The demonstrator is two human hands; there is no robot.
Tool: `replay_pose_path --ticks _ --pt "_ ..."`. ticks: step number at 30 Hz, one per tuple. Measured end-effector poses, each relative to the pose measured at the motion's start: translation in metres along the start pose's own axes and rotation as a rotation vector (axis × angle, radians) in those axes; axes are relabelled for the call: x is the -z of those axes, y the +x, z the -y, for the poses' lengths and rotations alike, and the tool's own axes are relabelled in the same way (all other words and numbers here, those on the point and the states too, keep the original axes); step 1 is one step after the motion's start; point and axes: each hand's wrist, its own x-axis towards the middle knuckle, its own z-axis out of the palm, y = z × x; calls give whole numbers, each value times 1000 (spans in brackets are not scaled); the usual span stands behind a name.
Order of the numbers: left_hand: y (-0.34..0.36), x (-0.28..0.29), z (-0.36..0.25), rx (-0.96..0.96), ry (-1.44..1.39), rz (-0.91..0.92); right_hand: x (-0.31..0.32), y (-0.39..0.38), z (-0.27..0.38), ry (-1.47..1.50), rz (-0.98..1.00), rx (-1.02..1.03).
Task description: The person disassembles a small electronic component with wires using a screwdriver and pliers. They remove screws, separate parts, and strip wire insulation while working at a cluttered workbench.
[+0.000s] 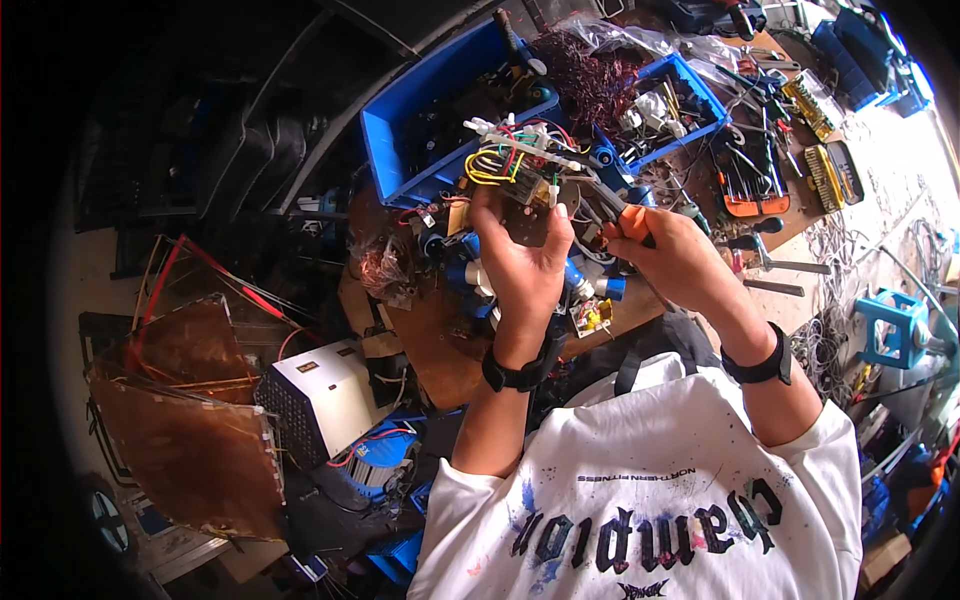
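Note:
My left hand (525, 270) is closed around the lower end of an electronic wire assembly (522, 185) and holds it above the cluttered bench. Yellow, red, green and white wires loop out of the assembly, and white connectors stick out at its top. In my right hand (680, 258) is a pair of pliers (634, 222) with orange handles. Their metal jaws point up and left, close to the assembly's right side. Whether the jaws touch a wire is too small to tell. Blue and white plug-like parts (470, 275) lie beneath my left hand.
A large blue bin (383, 150) stands behind the assembly, beside tangled copper-coloured wire (590, 75) and a smaller blue tray (708, 95). Screwdrivers in an orange case (757, 206) and yellow bit sets (826, 178) lie right. A white metal box (332, 392) sits left; a blue stool (893, 326) stands far right.

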Motion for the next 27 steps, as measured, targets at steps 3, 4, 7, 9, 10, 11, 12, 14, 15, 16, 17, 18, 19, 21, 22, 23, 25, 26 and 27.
replay_pose_path --ticks 3,4,7,9,10,11,12,14,15,16,17,18,19,21,22,23,25,26,27 --pt "1 0 1 -18 26 -3 0 -2 3 -127 -53 33" --pt "1 0 -1 -9 18 -3 -1 -3 3 -153 -84 48" --pt "2 1 -1 -23 48 -5 -3 -4 4 -210 -148 78" --pt "3 2 -2 -11 48 -4 1 -4 6 -221 -153 78" --pt "3 2 -3 14 29 -2 0 -4 7 -247 -147 69" --pt "2 1 -4 38 8 1 -1 -4 8 -275 -141 58" --pt "2 1 -3 14 31 2 -2 -5 8 -303 -136 47" --pt "2 3 0 -34 80 5 -4 -2 2 -253 -119 45" --pt "2 3 0 -45 80 11 -5 0 0 -228 -110 45" --pt "2 2 -1 -56 80 17 -4 0 -1 -235 -134 58" --pt "1 1 -1 -66 80 22 -3 -1 -1 -244 -156 70" --pt "1 1 0 -50 60 14 -2 -1 -1 -253 -179 83" --pt "0 1 2 -34 40 7 0 -1 -1 -267 -161 83" --pt "2 1 2 -12 15 -4 7 3 3 -294 -134 80" --pt "2 0 0 -4 12 -12 8 2 6 -269 -124 78" --pt "1 0 -2 7 12 -24 8 0 9 -244 -108 77" --pt "1 0 0 5 -18 -13 9 -4 12 -176 -74 81" --pt "2 0 0 1 -35 -6 10 -5 14 -132 -58 86" --pt "3 1 -1 9 -34 -6 11 -6 15 -88 -43 92"
